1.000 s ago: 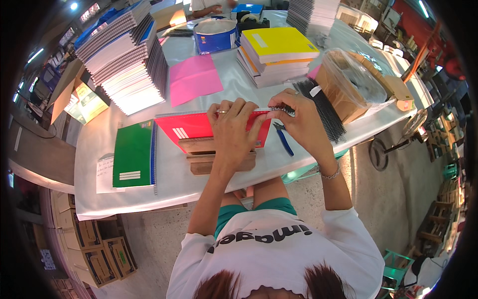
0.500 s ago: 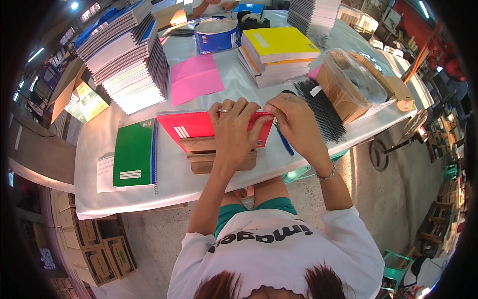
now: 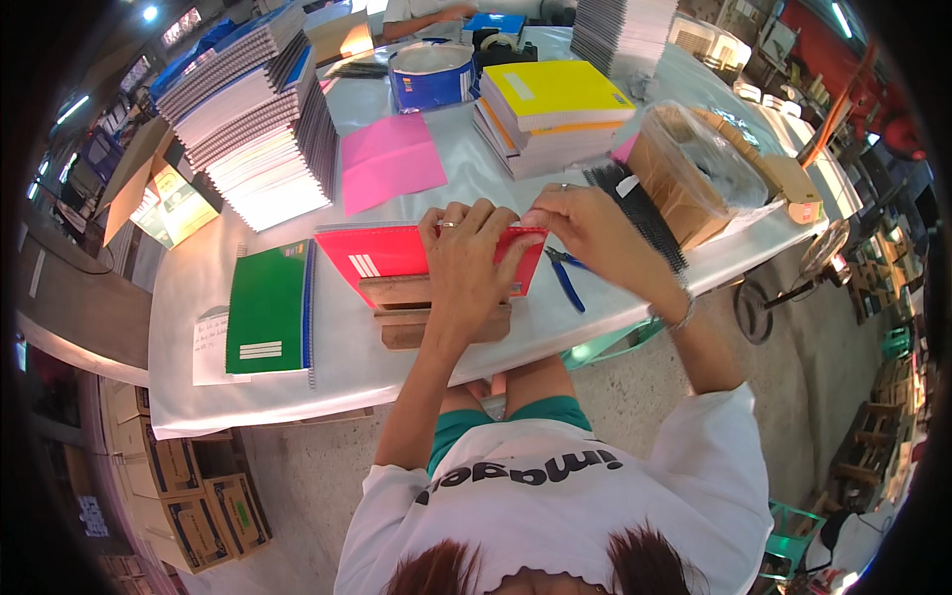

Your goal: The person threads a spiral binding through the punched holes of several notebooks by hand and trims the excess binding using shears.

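A red notebook [image 3: 372, 253] stands on its long edge in a slotted wooden holder [image 3: 397, 293], its top edge punched with a row of holes. My left hand [image 3: 466, 263] is wrapped over that top edge, thumb on the near cover and fingers behind. At the right end of the same edge, my right hand [image 3: 585, 228] is closed in a pinch close to my left thumb. Whatever lies between its fingertips is too small to make out. Blue-handled pliers [image 3: 565, 283] lie on the table just right of the notebook, partly under my right hand.
Green notebooks [image 3: 268, 312] lie at left over a paper note. Behind are a tall stack of spiral notebooks [image 3: 258, 139], a pink sheet [image 3: 387, 164], a yellow-topped stack [image 3: 560, 94] and a blue tape roll [image 3: 431, 79]. Black coils [image 3: 635, 208] lie beside a plastic-lined box [image 3: 684, 178].
My right hand has shifted slightly up and its forearm has swung outward to the right, showing more of the pliers. My left hand and the red notebook stay put. A co-worker's arm has moved.
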Action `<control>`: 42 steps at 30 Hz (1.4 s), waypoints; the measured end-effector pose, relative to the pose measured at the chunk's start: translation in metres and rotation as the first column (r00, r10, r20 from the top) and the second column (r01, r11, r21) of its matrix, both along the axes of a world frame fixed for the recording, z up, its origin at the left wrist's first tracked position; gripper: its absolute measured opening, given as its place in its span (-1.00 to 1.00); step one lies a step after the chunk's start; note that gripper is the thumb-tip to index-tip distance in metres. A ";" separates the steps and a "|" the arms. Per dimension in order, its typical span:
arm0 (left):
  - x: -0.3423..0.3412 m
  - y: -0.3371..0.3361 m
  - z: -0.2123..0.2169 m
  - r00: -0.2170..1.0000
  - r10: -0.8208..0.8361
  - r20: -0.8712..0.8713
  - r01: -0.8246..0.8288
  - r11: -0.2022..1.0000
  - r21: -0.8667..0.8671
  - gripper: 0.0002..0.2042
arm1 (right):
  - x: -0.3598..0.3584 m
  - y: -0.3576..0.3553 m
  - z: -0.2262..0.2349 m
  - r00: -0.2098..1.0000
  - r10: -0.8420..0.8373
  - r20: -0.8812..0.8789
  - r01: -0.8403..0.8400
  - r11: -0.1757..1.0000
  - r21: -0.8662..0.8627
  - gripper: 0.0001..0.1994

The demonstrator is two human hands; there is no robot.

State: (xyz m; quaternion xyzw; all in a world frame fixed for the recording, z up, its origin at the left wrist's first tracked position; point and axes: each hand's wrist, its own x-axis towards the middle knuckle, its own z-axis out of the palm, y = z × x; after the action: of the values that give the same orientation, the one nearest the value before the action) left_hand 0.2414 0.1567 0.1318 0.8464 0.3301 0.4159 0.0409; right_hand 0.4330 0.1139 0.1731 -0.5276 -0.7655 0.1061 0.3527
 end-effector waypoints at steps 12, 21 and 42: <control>-0.006 -0.006 -0.007 0.991 0.095 0.099 -0.103 0.991 0.080 -0.59 | 0.155 0.108 -0.111 0.863 0.199 0.465 0.125 0.807 -0.577 -0.40; -0.003 -0.007 -0.003 0.988 0.133 0.071 -0.136 0.990 0.027 -0.54 | 0.151 0.105 -0.116 0.915 0.223 0.337 0.001 0.833 -0.554 -0.58; -0.004 -0.005 -0.008 0.985 0.127 0.116 -0.135 0.989 0.057 -0.60 | 0.015 0.004 0.061 0.963 0.156 -0.218 -0.248 0.830 -0.499 -0.53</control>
State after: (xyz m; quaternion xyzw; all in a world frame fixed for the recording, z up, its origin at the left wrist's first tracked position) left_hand 0.2376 0.1513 0.1239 0.7991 0.3687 0.4747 0.0046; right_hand 0.4480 0.1181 0.2340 -0.5084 -0.7269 0.3906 0.2461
